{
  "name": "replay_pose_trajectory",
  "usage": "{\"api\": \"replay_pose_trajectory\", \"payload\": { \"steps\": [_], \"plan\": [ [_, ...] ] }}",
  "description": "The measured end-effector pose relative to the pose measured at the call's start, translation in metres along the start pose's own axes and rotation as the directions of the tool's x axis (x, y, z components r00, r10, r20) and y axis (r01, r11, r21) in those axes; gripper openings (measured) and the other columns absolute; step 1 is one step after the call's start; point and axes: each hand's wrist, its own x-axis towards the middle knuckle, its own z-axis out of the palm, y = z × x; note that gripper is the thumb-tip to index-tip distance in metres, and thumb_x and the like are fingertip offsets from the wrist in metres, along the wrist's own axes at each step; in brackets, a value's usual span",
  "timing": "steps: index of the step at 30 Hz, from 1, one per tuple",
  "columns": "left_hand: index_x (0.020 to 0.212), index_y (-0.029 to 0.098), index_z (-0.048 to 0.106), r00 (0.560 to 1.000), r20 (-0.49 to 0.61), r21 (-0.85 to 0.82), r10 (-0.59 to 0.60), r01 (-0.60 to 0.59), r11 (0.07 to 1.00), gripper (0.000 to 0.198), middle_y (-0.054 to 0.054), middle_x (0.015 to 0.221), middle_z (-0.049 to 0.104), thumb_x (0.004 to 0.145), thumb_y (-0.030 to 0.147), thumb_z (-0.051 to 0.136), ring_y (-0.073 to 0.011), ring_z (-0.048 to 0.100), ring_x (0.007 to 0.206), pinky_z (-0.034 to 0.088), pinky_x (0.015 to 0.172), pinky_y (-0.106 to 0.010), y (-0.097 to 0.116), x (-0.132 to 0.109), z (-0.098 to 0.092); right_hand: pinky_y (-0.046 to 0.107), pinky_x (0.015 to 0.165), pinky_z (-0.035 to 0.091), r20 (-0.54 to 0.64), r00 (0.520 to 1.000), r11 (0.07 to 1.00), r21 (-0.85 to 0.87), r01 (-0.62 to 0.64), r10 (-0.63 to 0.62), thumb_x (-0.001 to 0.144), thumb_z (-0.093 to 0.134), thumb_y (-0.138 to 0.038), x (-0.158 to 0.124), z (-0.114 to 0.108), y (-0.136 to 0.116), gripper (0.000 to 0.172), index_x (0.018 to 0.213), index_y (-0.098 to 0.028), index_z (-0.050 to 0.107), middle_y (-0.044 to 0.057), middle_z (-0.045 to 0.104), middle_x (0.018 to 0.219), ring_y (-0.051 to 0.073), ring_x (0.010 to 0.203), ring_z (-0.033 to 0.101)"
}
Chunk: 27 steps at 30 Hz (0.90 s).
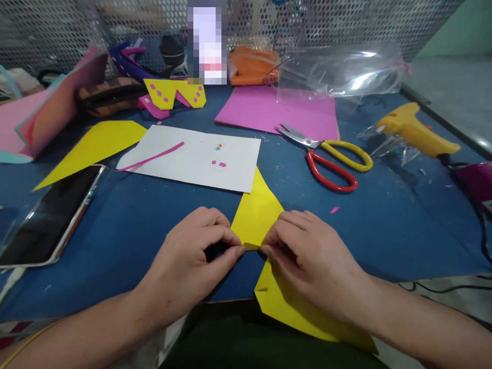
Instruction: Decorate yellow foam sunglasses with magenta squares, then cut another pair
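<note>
A piece of yellow paper (pixel 255 212) lies on the blue table in front of me, its near edge folded into a narrow strip. My left hand (pixel 196 256) pinches the left end of that fold between thumb and fingers. At the right end, my right hand (pixel 303 256) pinches the same edge, its other fingers curled over the sheet. Under my right hand and forearm, a second yellow sheet (pixel 307 318) hangs past the table's front edge, with a small crease at its left corner. The far tip of the pinched paper meets a white sheet (pixel 192 159).
Scissors (pixel 313 146) with red and yellow handles lie to the right, near a yellow glue gun (pixel 417 130). Left are a phone (pixel 49 220) on a cable and another yellow sheet (pixel 96 143). Behind stand pink foam sheets (pixel 277 110), clear plastic (pixel 338 72) and a yellow cut-out (pixel 177 95).
</note>
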Motion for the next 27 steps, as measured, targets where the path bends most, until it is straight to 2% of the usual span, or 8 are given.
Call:
{"api": "replay_pose_trajectory", "payload": {
  "steps": [7,13,19,27],
  "plan": [
    [0.076,0.019,0.062,0.999,0.012,0.046,0.029,-0.030,0.999,0.016,0.000,0.080,0.061,0.091,0.020,0.058,-0.0159,0.054,0.080,0.042,0.068,-0.029,-0.001,0.004,0.003,0.033,0.063,0.034,0.018,1.000,0.999,-0.037,0.003,-0.002,0.095,0.049,-0.021,-0.001,0.001,-0.001,0.019,0.079,-0.016,0.058,0.004,0.062,0.078,0.018,0.071,0.052],
    [0.083,0.023,0.067,0.998,0.053,-0.009,0.026,-0.025,1.000,0.004,0.001,0.087,0.061,0.087,0.025,0.068,-0.0157,0.056,0.083,0.042,0.069,-0.028,-0.010,0.001,0.000,0.034,0.062,0.034,0.011,0.999,0.995,-0.090,0.052,-0.051,0.093,0.045,-0.017,0.000,0.004,-0.001,0.019,0.079,-0.016,0.058,0.004,0.062,0.075,0.019,0.067,0.052],
    [0.080,0.020,0.063,0.995,0.080,0.047,0.054,-0.058,0.997,0.013,-0.001,0.085,0.061,0.092,0.021,0.059,-0.0170,0.054,0.085,0.041,0.070,-0.031,-0.005,0.004,0.000,0.032,0.059,0.033,0.007,0.999,0.991,-0.121,0.051,-0.050,0.090,0.046,-0.015,0.002,0.004,-0.001,0.016,0.077,-0.018,0.056,0.004,0.062,0.072,0.019,0.063,0.053],
    [0.078,0.020,0.061,0.994,0.105,0.069,0.028,-0.035,0.997,0.015,-0.001,0.082,0.061,0.092,0.021,0.056,-0.0177,0.054,0.081,0.041,0.068,-0.032,-0.002,0.008,-0.002,0.032,0.059,0.034,0.011,0.998,0.985,-0.157,0.065,-0.064,0.091,0.046,-0.017,0.004,0.002,-0.003,0.018,0.076,-0.017,0.056,0.004,0.061,0.072,0.019,0.063,0.051]
  ]
}}
